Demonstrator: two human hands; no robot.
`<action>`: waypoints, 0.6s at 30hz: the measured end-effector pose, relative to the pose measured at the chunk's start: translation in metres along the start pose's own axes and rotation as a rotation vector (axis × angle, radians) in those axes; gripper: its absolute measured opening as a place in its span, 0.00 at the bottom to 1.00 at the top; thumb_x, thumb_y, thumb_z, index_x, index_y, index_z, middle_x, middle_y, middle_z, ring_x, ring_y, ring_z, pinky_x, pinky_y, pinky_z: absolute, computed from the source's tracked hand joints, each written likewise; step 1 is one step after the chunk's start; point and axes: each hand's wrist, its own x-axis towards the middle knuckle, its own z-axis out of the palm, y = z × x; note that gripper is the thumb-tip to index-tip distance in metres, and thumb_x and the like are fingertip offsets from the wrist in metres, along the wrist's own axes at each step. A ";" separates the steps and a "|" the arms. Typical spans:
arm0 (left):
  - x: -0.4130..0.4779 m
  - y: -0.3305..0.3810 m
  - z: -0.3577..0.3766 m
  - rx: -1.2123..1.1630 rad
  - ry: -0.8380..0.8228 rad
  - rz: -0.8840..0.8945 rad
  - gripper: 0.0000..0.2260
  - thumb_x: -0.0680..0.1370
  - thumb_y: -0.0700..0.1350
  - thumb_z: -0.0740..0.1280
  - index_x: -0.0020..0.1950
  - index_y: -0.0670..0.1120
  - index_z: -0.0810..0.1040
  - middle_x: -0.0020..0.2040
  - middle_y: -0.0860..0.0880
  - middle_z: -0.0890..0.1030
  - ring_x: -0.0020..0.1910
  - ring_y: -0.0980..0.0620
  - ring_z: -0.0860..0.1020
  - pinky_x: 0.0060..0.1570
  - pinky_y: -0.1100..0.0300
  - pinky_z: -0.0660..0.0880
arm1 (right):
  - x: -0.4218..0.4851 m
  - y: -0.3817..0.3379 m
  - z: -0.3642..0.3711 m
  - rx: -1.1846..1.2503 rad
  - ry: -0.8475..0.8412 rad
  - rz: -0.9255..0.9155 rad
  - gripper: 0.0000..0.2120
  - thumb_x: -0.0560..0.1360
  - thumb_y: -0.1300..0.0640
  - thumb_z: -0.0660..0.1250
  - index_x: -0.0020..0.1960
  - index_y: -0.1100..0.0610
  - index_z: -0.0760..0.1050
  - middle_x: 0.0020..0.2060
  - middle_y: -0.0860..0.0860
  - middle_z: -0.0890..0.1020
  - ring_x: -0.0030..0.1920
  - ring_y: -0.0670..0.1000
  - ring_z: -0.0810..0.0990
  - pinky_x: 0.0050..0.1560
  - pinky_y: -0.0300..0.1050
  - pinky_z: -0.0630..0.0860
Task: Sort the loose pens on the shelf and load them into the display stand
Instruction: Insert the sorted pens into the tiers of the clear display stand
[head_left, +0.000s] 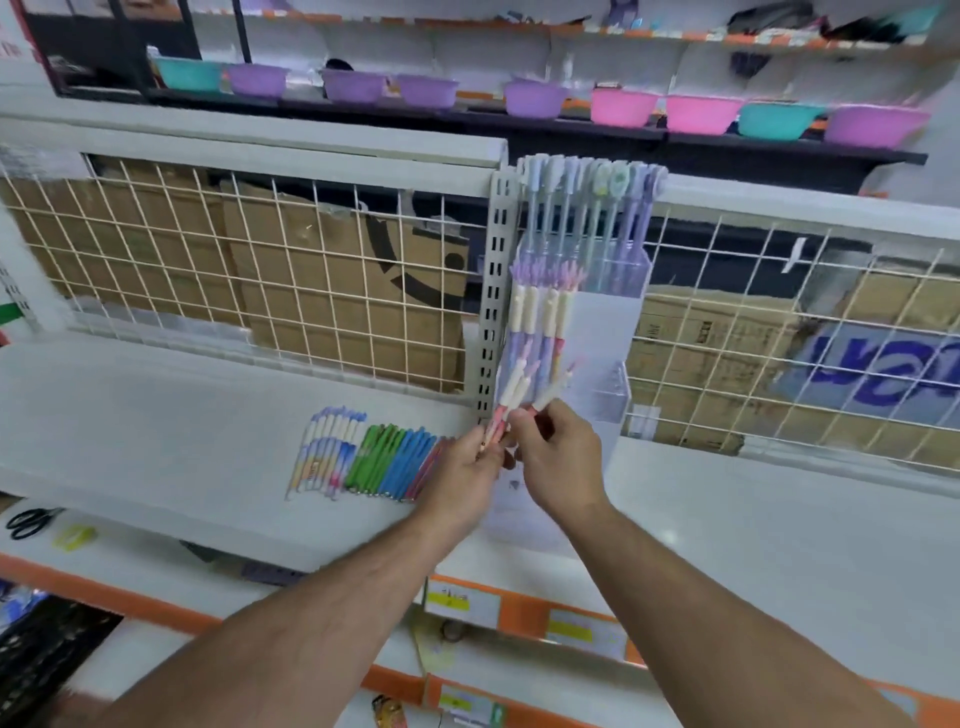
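Fingers (522, 423): left hand (462, 470), right hand (561, 462) pinch three pens (511, 387) at display stand (597, 322).

White shelf (156, 415) carries side-by-side rows of pastel pens (324, 452), green pens (371, 457) and blue pens (408, 462), lower centre-left.

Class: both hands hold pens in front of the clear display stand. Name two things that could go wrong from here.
1. The left hand grips a fanned bunch of pens while the right hand pinches one pen; the others could slip and drop.
2. The sorted green pens and blue pens lie beside the left hand on the shelf; a nudge might mix them.
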 end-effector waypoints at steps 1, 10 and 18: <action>-0.001 0.003 0.008 -0.012 -0.007 -0.007 0.11 0.84 0.42 0.59 0.48 0.52 0.79 0.39 0.53 0.81 0.35 0.56 0.75 0.37 0.61 0.71 | 0.003 0.001 -0.008 -0.020 -0.011 -0.005 0.13 0.79 0.55 0.67 0.36 0.51 0.74 0.31 0.48 0.81 0.30 0.42 0.77 0.33 0.36 0.72; 0.009 0.022 0.040 -0.127 -0.151 -0.088 0.09 0.84 0.44 0.61 0.54 0.52 0.81 0.42 0.51 0.85 0.42 0.54 0.82 0.43 0.60 0.76 | 0.021 0.006 -0.052 -0.127 -0.061 -0.014 0.09 0.80 0.56 0.65 0.40 0.51 0.76 0.31 0.49 0.81 0.33 0.52 0.81 0.40 0.56 0.81; 0.021 0.000 0.034 -0.355 -0.072 -0.199 0.09 0.81 0.34 0.57 0.53 0.37 0.77 0.46 0.36 0.84 0.45 0.40 0.83 0.47 0.51 0.75 | 0.048 -0.029 -0.082 -0.011 0.049 0.028 0.06 0.81 0.59 0.64 0.49 0.62 0.75 0.37 0.58 0.83 0.38 0.59 0.84 0.34 0.56 0.82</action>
